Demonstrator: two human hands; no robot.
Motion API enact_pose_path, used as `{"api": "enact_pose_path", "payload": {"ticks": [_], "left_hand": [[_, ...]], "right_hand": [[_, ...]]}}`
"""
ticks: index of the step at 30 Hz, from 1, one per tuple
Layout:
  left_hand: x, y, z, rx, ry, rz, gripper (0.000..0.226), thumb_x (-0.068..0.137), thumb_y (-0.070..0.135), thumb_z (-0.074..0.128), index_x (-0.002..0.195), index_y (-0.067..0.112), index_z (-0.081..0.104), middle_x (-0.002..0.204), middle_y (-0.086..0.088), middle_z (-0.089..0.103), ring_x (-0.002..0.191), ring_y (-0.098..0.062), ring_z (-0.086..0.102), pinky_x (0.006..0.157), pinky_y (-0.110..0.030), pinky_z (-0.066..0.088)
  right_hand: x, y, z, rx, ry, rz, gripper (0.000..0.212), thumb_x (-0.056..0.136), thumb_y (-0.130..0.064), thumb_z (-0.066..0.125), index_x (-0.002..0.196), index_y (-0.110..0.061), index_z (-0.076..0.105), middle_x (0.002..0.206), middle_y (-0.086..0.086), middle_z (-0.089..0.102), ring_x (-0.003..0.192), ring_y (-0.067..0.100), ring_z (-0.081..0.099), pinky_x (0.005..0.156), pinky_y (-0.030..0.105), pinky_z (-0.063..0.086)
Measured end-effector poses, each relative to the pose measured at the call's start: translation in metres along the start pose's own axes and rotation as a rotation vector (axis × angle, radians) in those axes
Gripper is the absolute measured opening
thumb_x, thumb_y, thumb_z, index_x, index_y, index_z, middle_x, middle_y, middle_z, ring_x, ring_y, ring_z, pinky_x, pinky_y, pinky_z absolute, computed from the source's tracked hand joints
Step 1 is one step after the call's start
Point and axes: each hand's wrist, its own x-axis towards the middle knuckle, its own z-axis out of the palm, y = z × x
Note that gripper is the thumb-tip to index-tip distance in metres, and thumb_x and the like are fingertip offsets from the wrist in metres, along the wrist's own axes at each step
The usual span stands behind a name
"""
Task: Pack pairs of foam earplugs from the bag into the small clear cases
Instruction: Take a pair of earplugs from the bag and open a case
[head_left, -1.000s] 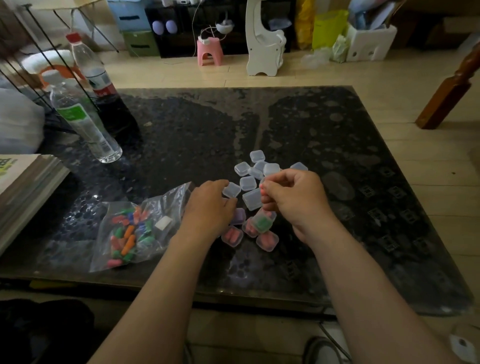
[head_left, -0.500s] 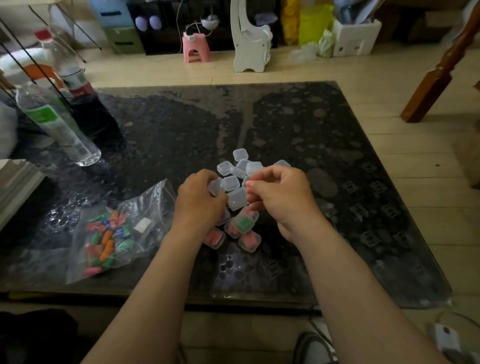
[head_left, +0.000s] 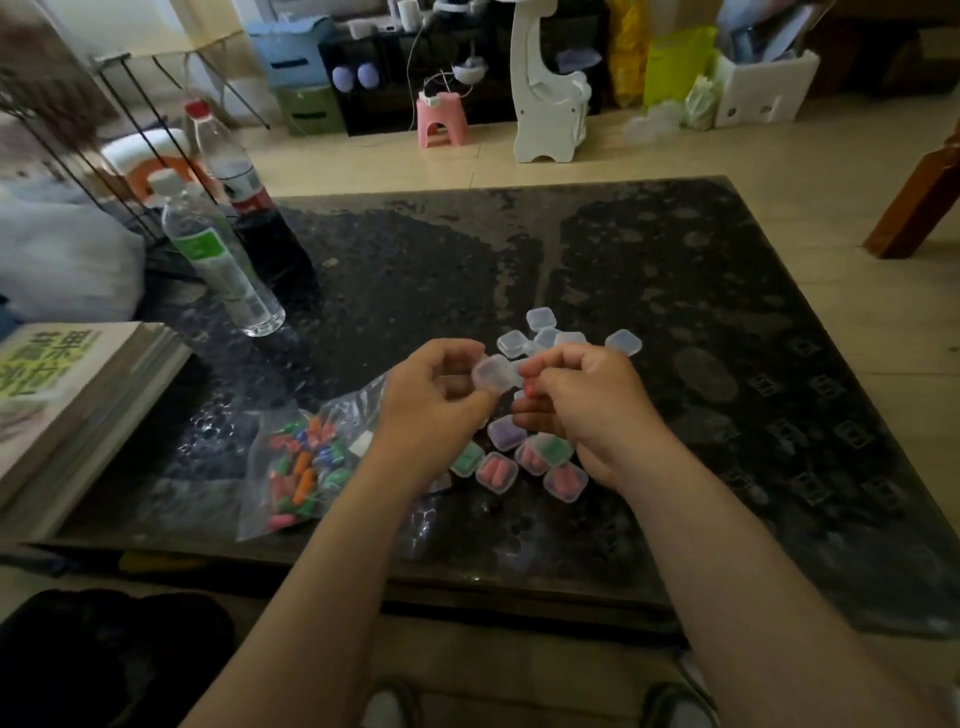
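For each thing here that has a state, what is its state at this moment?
left hand: grips clear case, which looks empty.
right hand: pinches reddish earplug.
bag: lying flat, many earplugs inside.
filled cases: lids shut, earplugs inside.
empty cases: piled, nothing inside.
water bottle: upright, capped.

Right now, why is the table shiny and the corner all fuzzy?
Head view: light glares off the far half of the dark table; the top-left corner is smeared; the wide lens bows its edges; the left hand, clear case and right hand pinching an earplug look fairly sharp.
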Motion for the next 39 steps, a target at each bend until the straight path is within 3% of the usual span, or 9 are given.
{"api": "enact_pose_path", "payload": {"ticks": [4, 7, 10, 12, 15, 20, 23, 28, 39], "left_hand": [[-0.007, 0.000, -0.011, 0.089, -0.042, 0.084, 0.052, 0.079, -0.003, 0.082, 0.116, 0.025, 0.058, 0.105, 0.004, 0.067, 0.095, -0.009, 0.070, 0.079, -0.019, 0.059], [-0.008, -0.004, -0.016, 0.187, -0.024, 0.149, 0.050, 0.080, -0.001, 0.081, 0.108, 0.034, 0.059, 0.111, 0.003, 0.064, 0.099, -0.009, 0.069, 0.080, -0.021, 0.060], [-0.011, -0.003, -0.019, 0.216, -0.020, 0.189, 0.047, 0.083, 0.003, 0.079, 0.099, 0.042, 0.058, 0.111, 0.003, 0.064, 0.095, 0.000, 0.068, 0.075, -0.014, 0.057], [-0.012, -0.002, -0.020, 0.185, -0.019, 0.211, 0.034, 0.087, 0.008, 0.076, 0.098, 0.037, 0.062, 0.104, 0.005, 0.068, 0.090, 0.003, 0.068, 0.073, -0.013, 0.056], [-0.011, -0.002, -0.022, 0.165, -0.022, 0.176, 0.022, 0.091, 0.017, 0.075, 0.094, 0.036, 0.064, 0.091, 0.012, 0.071, 0.084, -0.002, 0.071, 0.073, -0.025, 0.061], [-0.010, -0.004, -0.018, 0.124, 0.002, 0.191, 0.022, 0.087, 0.005, 0.076, 0.093, 0.024, 0.066, 0.090, 0.005, 0.072, 0.083, -0.007, 0.072, 0.075, -0.029, 0.062], [-0.009, -0.006, -0.015, 0.127, 0.003, 0.229, 0.020, 0.084, 0.000, 0.075, 0.093, 0.016, 0.067, 0.091, -0.002, 0.071, 0.085, -0.013, 0.071, 0.077, -0.034, 0.063], [-0.009, -0.009, -0.014, 0.126, 0.017, 0.253, 0.012, 0.087, 0.014, 0.079, 0.095, 0.012, 0.071, 0.093, -0.001, 0.072, 0.086, -0.014, 0.072, 0.078, -0.034, 0.064], [-0.011, -0.003, -0.016, 0.001, -0.002, 0.230, 0.015, 0.083, 0.003, 0.082, 0.097, 0.003, 0.075, 0.098, -0.003, 0.076, 0.091, -0.009, 0.074, 0.080, -0.020, 0.059]], "right_hand": [[-0.005, 0.000, 0.011, 0.018, -0.067, 0.052, 0.017, 0.098, -0.016, 0.060, 0.092, -0.008, 0.074, 0.068, 0.008, 0.074, 0.060, 0.015, 0.074, 0.066, 0.032, 0.064], [-0.007, 0.001, 0.016, 0.003, -0.139, 0.045, 0.017, 0.097, -0.027, 0.067, 0.096, -0.013, 0.075, 0.074, 0.005, 0.077, 0.068, 0.014, 0.076, 0.066, 0.029, 0.062], [-0.008, 0.002, 0.017, 0.003, -0.137, -0.014, 0.012, 0.094, -0.024, 0.071, 0.096, -0.013, 0.075, 0.079, 0.004, 0.078, 0.073, 0.015, 0.077, 0.066, 0.027, 0.061], [-0.008, 0.002, 0.015, 0.008, -0.140, -0.055, 0.010, 0.091, -0.021, 0.074, 0.097, -0.012, 0.075, 0.083, 0.005, 0.078, 0.076, 0.016, 0.077, 0.069, 0.028, 0.062], [-0.008, 0.002, 0.014, -0.001, -0.136, -0.069, 0.008, 0.095, -0.016, 0.069, 0.100, -0.013, 0.075, 0.085, 0.003, 0.079, 0.079, 0.014, 0.078, 0.070, 0.029, 0.063], [-0.008, -0.001, 0.017, 0.087, -0.094, 0.031, 0.009, 0.097, -0.014, 0.065, 0.100, -0.010, 0.073, 0.090, 0.012, 0.077, 0.076, 0.018, 0.078, 0.070, 0.031, 0.064], [-0.009, -0.004, 0.015, 0.197, -0.170, 0.070, 0.015, 0.096, -0.009, 0.065, 0.107, -0.001, 0.071, 0.092, 0.016, 0.078, 0.079, 0.021, 0.078, 0.067, 0.028, 0.062], [-0.012, -0.004, 0.010, 0.260, -0.207, 0.031, 0.021, 0.093, 0.000, 0.066, 0.114, 0.000, 0.066, 0.100, 0.020, 0.077, 0.092, 0.027, 0.077, 0.074, 0.031, 0.064], [-0.011, 0.000, 0.015, 0.286, -0.198, 0.010, 0.031, 0.087, -0.003, 0.075, 0.116, -0.006, 0.065, 0.107, 0.015, 0.076, 0.095, 0.024, 0.077, 0.085, 0.036, 0.063]]}}
